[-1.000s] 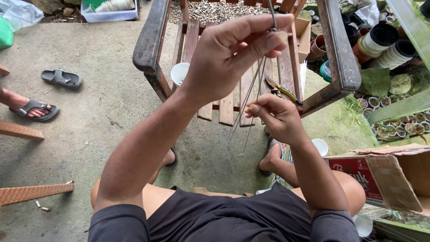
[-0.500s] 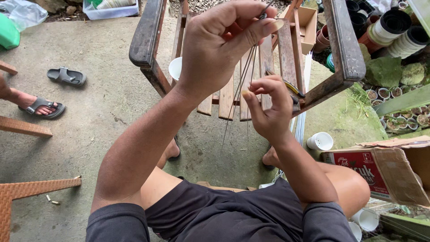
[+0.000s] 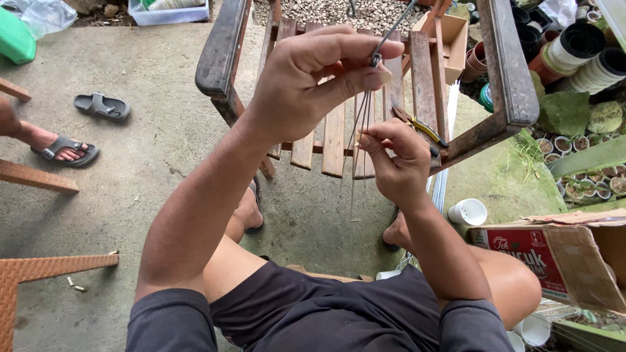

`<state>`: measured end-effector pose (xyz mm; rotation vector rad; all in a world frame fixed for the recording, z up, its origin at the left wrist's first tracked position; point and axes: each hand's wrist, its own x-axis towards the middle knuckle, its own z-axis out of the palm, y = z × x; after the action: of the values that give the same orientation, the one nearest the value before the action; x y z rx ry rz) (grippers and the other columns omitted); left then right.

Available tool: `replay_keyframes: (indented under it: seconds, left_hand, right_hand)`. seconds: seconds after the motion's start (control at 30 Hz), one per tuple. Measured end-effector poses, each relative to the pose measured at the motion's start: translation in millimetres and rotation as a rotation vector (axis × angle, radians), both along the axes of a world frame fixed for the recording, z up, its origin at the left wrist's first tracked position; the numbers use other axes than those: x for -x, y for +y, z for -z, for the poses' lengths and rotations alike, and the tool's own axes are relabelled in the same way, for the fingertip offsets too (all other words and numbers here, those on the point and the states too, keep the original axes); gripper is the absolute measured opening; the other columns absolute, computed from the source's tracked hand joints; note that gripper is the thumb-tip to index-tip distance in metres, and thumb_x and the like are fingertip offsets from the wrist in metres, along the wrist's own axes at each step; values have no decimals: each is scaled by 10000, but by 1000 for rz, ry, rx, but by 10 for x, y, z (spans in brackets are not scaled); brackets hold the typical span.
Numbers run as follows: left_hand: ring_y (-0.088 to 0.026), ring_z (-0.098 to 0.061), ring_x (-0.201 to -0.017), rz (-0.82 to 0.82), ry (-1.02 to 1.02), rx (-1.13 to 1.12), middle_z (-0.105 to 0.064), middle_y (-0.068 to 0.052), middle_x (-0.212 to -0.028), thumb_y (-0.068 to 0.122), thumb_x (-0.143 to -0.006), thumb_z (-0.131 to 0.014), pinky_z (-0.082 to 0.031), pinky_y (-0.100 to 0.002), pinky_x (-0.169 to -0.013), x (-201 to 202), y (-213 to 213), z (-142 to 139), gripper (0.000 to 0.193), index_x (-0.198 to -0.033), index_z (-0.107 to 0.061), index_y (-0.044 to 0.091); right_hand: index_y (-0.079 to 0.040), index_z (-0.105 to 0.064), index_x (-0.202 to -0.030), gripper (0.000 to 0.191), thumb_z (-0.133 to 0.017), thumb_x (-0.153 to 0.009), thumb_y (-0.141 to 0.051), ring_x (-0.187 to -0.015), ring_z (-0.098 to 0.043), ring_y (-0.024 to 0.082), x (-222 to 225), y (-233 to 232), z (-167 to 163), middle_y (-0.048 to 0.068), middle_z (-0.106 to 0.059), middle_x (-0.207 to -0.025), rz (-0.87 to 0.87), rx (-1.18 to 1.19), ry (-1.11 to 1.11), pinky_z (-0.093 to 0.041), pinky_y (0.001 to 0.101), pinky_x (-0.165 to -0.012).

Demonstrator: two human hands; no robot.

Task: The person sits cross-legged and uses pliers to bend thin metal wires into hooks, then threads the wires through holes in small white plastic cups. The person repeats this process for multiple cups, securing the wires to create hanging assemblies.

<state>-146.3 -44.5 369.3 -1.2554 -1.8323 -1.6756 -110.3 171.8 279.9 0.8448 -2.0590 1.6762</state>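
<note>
since the earlier frame both hands had dropped slightly in view and the right hand had slid a little lower along the wires, with the chair seat showing more between them.

far left: a green object (image 3: 14, 39) at the edge, a grey sandal (image 3: 101, 106) lying loose on the concrete floor (image 3: 150, 163), and another person's foot in a matching sandal (image 3: 62, 148). a woven tan chair leg (image 3: 45, 270) sat low left.

centre: left hand (image 3: 313, 81) was raised, thumb and forefinger pressed together, pinching the top of a bundle of thin metal wires (image 3: 362, 130). the wires hung straight down from that pinch in front of the wooden slatted chair (image 3: 326, 140), their loose ends apart below.

right of centre: right hand (image 3: 394, 163) was curled, fingertips pinching the wires partway down, just under the left hand. yellow-handled pliers (image 3: 420, 128) lay on the chair seat behind it.

right: a white plastic cup (image 3: 468, 212) on the ground, a torn cardboard box (image 3: 574, 254) beside the knee, stacked plant pots (image 3: 587, 55) upper right.
</note>
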Motion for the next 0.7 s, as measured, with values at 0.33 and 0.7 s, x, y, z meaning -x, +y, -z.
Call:
replay_keyframes:
  seconds: [0.33,0.7]
  left_hand:
    - [-67,-728,-910,-218,73,16,-733,-22,-1083,97,-1070,-751,-612,-212,-779,-30,67,92,192,-1255,-714,61]
    - [-96,-762,-944,-298,164,16,-743,-36,-1054,94,-1051,-758,-614,-242,-820,-127,128,-38,174,-1211,-722,34]
  right_hand:
    - [16,-680,-1081,37,-681,-1061,-14,-887,-701,108,136,-128,-58,54,-710,-959,-17,-22,56,-595,247,-777]
    - [50,-671,-1041,17,-657,-1050,53,-868,-716,112,99,-131,-224,77,-717,-938,-16,-20,83,-628,265,-775]
